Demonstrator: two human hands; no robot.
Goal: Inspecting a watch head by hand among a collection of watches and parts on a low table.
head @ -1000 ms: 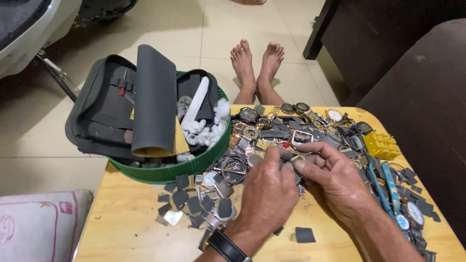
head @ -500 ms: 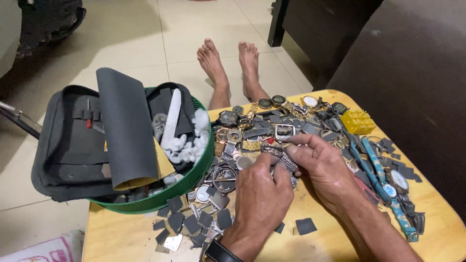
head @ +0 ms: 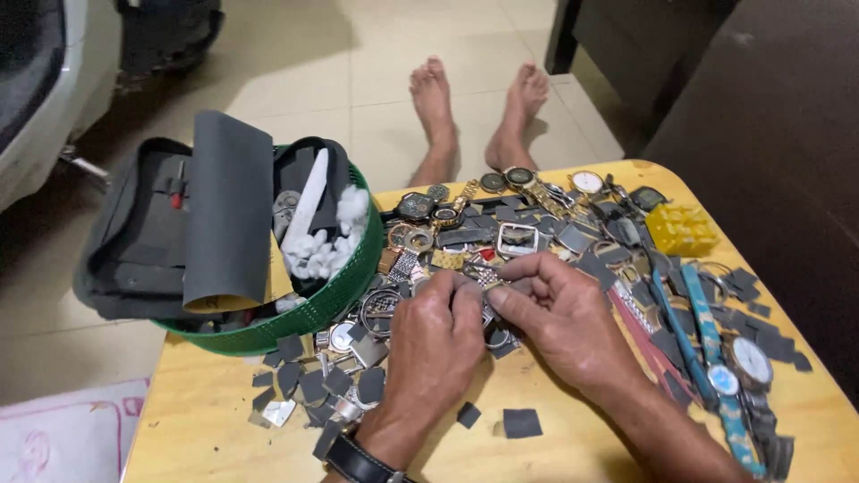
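We keep both hands together near the middle of the pale wooden desk [head: 197, 420], as half a second ago. Our left hand [head: 438, 344] and right hand [head: 559, 317] meet fingertip to fingertip, fingers pinched on a small metal watch part [head: 488, 279] that is too hidden to make out. The round green plastic basket [head: 313, 309] with the dark grey fabric pouch [head: 152, 241] stays at the desk's left edge. The heap of watch cases and straps [head: 537, 224] lies unchanged along the far edge.

Left hand [head: 436, 344], right hand [head: 559, 317]: fingertips pinched together.
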